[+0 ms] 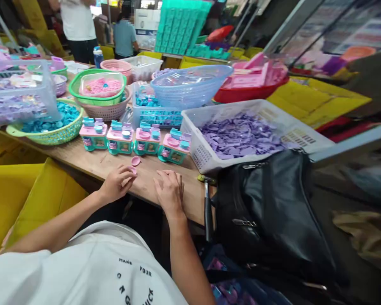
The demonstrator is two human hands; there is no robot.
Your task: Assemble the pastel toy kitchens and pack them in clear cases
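Note:
My left hand (117, 184) pinches a small round pink dish (132, 170) between thumb and fingers, low over the table's front edge. A second pink dish (135, 161) lies on the wood just beyond it. My right hand (169, 190) rests palm down on the tabletop, its fingers loosely stretched and nothing seen in them. Beyond both hands stands a row of several toy kitchen sets (147, 140), with pink tops, teal bases and blue and purple parts. On two of the tops, a round pink piece shows.
A white crate (216, 159) of purple plastic pieces is at the right, with a hammer (207, 207) and a black bag (257, 203) before it. Green baskets (51, 137) and a blue crate (158, 116) hold more parts. Yellow cartons (15, 186) stand at the left. Two people are in the background.

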